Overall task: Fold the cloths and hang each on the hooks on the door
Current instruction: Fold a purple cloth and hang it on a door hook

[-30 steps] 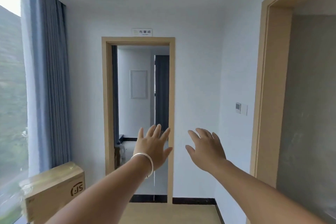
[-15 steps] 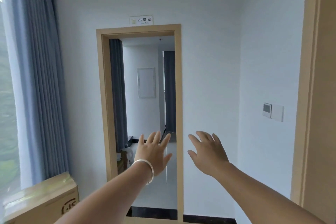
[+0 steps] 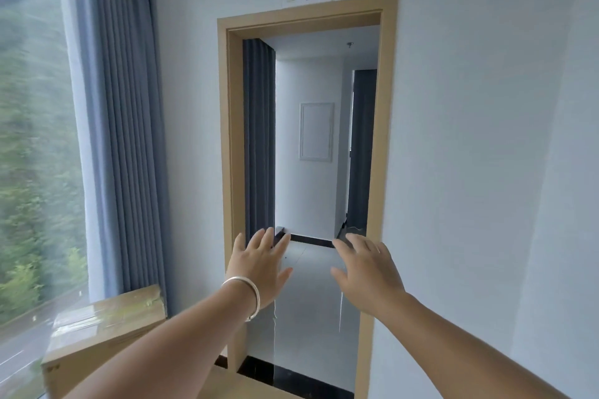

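Head view: both hands empty, doorway ahead, cardboard box left.

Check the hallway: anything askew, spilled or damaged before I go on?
Nothing looks damaged or spilled. Both the left hand and right hand are raised, open and empty before the doorway. A taped cardboard box sits by the curtain. No cloths or hooks are in view.

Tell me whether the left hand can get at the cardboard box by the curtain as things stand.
Probably yes. The left hand is open and holds nothing, and the cardboard box sits low to its left, below the forearm, with nothing between them. It would have to drop and swing left.
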### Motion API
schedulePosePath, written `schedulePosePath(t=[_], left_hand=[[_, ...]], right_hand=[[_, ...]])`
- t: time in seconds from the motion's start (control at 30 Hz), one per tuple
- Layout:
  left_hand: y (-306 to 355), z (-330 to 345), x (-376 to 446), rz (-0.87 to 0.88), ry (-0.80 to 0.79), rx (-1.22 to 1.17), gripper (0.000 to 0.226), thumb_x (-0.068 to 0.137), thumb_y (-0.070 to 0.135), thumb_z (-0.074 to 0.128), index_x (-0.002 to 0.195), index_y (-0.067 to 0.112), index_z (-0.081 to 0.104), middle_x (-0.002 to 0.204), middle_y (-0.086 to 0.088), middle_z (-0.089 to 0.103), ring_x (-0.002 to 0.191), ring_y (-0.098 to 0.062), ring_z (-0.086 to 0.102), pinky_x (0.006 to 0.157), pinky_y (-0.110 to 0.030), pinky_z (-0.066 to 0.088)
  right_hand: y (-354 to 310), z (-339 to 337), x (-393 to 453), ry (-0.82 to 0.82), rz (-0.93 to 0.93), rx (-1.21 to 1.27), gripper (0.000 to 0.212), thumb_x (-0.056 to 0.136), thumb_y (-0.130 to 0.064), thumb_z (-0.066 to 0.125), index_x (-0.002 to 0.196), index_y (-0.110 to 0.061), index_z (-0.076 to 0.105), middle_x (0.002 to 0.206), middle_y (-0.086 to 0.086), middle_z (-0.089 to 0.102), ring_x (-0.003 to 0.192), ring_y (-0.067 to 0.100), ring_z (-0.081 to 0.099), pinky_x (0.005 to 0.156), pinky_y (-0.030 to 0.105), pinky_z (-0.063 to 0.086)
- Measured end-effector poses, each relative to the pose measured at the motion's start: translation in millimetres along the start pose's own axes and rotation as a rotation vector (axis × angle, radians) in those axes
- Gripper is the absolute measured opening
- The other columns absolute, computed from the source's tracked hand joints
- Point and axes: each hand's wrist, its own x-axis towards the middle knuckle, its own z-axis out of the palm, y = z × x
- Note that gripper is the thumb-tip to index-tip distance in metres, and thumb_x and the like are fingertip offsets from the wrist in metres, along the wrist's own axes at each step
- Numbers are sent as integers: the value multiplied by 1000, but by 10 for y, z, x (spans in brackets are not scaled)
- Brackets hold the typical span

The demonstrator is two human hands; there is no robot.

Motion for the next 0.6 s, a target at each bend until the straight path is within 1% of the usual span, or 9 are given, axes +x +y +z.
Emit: schedulePosePath(t=[0.17,0.33,0.5,0.6], left_hand=[[-498,645,597,-57,-46,22,68,95,62,22,152,33,-1,161,-3,9,147,-24,7,115,-53,8],[-1238,1314,1286,-152,-58,28,69,93,66,20,151,35,-2,161,-1,9,148,-25,6,116,-55,7],[-2170,1733,1671,-285,-103,97,70,91,69,14,150,37,-4,162,-2,7,148,-29,7,116,-56,6],[-2725,1870,1676,-358,-121,123,69,93,65,16,151,35,-5,161,-2,7,148,-26,6,117,-55,7]], right_hand=[[-162,517,859,15,-69,8,53,96,-46,39,144,-27,30,148,1,33,137,21,27,115,42,17],[-468,1054,1942,6,-154,12,53,96,-45,40,145,-28,30,149,1,33,137,22,28,115,44,15],[-992,1563,2968,-10,-244,59,54,97,-46,36,147,-29,26,151,1,30,140,22,25,117,46,14],[-1421,1843,3426,-7,-316,110,55,98,-47,36,148,-28,25,153,1,29,142,20,22,117,46,13]])
